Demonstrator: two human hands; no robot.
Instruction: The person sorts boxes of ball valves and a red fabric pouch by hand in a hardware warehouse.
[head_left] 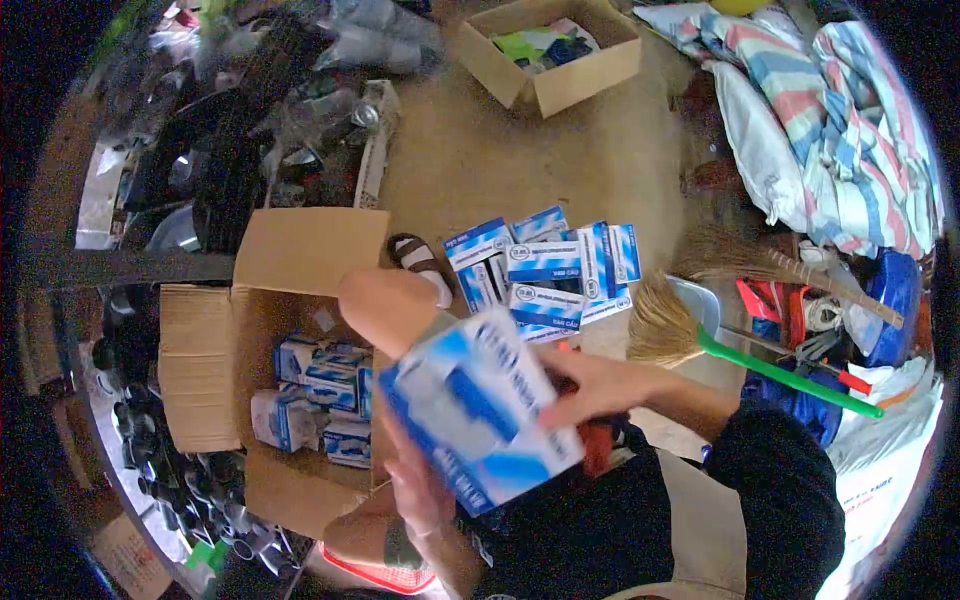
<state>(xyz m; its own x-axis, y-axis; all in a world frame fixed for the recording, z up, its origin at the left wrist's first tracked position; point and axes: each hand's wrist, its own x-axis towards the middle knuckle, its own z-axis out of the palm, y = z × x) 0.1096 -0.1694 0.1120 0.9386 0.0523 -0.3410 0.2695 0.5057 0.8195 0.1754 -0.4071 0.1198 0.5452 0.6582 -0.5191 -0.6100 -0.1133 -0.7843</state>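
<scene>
A blue-and-white printed carton (470, 400) is held tilted in front of my body, its print blurred by motion. My left hand (425, 490) supports its lower left side, with fingers partly hidden. My right hand (600, 388) grips its right edge, thumb over the printed face. To the left stands an open cardboard box (310, 235) with several similar small cartons (318, 375) inside. Beyond the held carton, a loose pile of blue-and-white boxes (545, 262) lies on the floor.
A straw broom (662, 322) with a green handle lies at the right near a dustpan (697, 300). Striped sacks (800, 110) fill the upper right. Another open cardboard box (590, 85) stands at the back. Dark metal parts (215, 480) crowd the left. A red basket (385, 575) sits below.
</scene>
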